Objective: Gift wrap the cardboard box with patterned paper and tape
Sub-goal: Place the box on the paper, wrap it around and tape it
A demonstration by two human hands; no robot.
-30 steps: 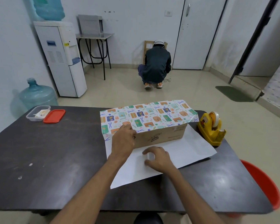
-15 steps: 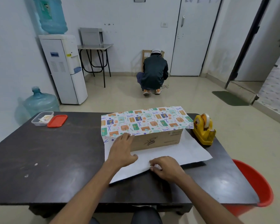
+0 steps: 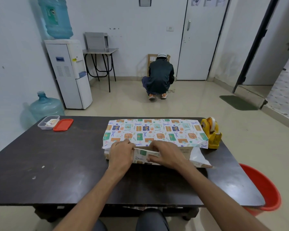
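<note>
A cardboard box (image 3: 186, 151) lies on the dark table (image 3: 57, 164), its top covered by patterned paper (image 3: 155, 130). The paper's near flap is folded up against the box's front side. My left hand (image 3: 121, 155) and my right hand (image 3: 167, 154) both pinch that flap's upper edge at the box's front left. A strip of bare cardboard shows at the front right, with white paper backing (image 3: 199, 158) sticking out beside it. A yellow tape dispenser (image 3: 211, 132) stands just right of the box.
A clear container (image 3: 47, 122) and its red lid (image 3: 63, 125) lie at the table's far left. A red bucket (image 3: 264, 189) stands on the floor at the right. A person (image 3: 160, 77) crouches across the room. A water dispenser (image 3: 70, 72) stands at the left wall.
Both hands have lifted the paper's near flap from flat on the table up against the box's front side. The view has shifted, so the box sits lower and more centred.
</note>
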